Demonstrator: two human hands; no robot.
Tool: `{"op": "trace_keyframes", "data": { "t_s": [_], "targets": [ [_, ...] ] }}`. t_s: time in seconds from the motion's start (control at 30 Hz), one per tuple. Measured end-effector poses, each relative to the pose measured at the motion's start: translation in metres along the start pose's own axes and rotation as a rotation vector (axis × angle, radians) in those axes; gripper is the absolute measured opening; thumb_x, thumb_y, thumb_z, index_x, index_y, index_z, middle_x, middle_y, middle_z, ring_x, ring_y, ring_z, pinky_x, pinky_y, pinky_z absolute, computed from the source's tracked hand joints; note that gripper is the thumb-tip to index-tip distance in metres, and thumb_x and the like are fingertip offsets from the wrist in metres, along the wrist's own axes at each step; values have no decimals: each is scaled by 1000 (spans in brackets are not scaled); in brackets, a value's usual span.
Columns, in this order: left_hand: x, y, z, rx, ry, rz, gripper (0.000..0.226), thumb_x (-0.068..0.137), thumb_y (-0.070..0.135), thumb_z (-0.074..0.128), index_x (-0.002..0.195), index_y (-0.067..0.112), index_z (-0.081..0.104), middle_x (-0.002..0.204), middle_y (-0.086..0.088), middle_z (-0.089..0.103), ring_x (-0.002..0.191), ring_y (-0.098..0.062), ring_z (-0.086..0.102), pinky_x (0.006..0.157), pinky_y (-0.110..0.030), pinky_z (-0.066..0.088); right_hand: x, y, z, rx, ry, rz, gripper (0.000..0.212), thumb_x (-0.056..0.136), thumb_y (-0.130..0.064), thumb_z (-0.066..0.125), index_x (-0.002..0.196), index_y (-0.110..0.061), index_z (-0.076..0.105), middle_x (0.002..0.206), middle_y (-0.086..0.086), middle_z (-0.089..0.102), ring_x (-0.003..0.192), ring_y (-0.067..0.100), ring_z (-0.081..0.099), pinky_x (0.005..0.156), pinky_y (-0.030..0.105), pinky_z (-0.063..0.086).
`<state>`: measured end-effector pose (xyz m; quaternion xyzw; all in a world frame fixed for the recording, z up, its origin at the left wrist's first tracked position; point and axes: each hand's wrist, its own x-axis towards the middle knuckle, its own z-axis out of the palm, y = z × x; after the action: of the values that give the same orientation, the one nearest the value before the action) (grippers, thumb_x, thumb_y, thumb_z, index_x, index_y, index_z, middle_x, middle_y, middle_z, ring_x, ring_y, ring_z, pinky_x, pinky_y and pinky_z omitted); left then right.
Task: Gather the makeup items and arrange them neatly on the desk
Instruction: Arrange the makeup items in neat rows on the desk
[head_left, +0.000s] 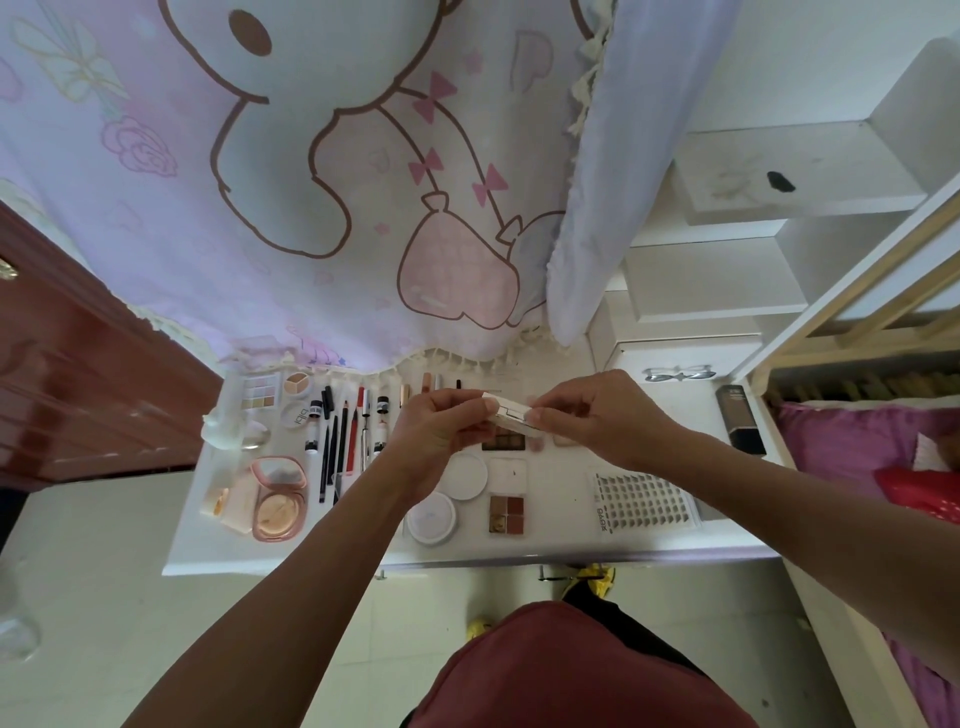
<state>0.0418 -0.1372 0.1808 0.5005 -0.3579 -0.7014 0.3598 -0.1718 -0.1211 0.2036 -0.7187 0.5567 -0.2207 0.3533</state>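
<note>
Small white case (508, 410) held over the middle of the desk (561, 540), clear of the surface. Left hand (441, 423) grips one end and right hand (592, 415) pinches the other (fingers curled on it). Pencils (326, 457) in a row toward the far-left corner; pink compact (278, 499) open near the front-left corner; lash tray (644, 501) at front right.

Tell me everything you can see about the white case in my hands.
The white case is small, flat and rectangular, seemingly matte cream plastic, with a notched, hinge-like part on its near edge. It looks closed. The left hand grips one end, the right hand pinches the other, holding it above the desk.
</note>
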Motion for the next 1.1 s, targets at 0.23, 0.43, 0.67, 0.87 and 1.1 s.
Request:
{"op": "trace_keyframes", "data": {
  "t_s": [0.23,0.43,0.67,0.87,1.1],
  "targets": [
    [5,-3,9,123,147,-102,44,76,22,79,103,-9,65,74,-11,68,72,-25,64,73,-34,57,10,-11,0,-690,-11,-246,32,96,-45,45,83,-28,68,65,-4,64,55,15,52,56,30,43],
    [5,-3,11,144,172,-128,45,74,25,80,103,-7,66,77,-12,70,73,-25,64,70,-32,56,16,-13,-9,-644,-116,-214,31,98,-39,45,97,-28,73,69,-8,67,51,7,43,57,27,36],
    [4,0,11,170,170,-169,43,74,29,81,100,-3,68,66,-8,69,73,-27,68,80,-40,59,18,-16,-7,-791,-181,-246,40,101,-40,33,101,-21,68,78,-4,68,66,17,57,62,32,45],
    [0,1,14,152,166,-185,41,74,25,81,99,-5,67,81,-19,71,73,-29,69,77,-40,59,19,-15,-8,-765,-216,-234,37,101,-37,36,98,-21,69,79,-5,70,69,18,57,63,30,42],
    [-1,-4,21,203,214,-201,43,68,31,86,92,-2,69,83,-18,74,83,-32,72,78,-42,60,20,-25,-3,-861,-209,-225,27,95,-31,42,96,-16,65,75,0,59,65,21,50,60,30,38]
  ]
}}
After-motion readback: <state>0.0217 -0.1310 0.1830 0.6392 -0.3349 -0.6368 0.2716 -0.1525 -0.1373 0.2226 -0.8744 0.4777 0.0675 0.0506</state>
